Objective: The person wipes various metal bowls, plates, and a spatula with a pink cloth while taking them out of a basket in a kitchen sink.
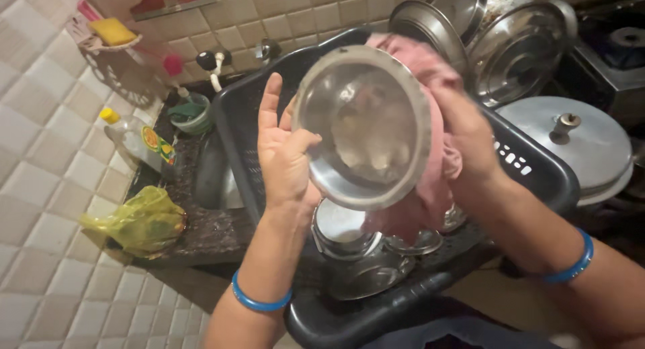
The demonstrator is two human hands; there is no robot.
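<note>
Dark basket (537, 167) beside tiled wall (40, 120)

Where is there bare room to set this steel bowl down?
Free patch: the dark basket's right floor, between the pink cloth and its rim. Below the round steel bowl, small steel dishes crowd it. Stacked lids fill the back.
</note>
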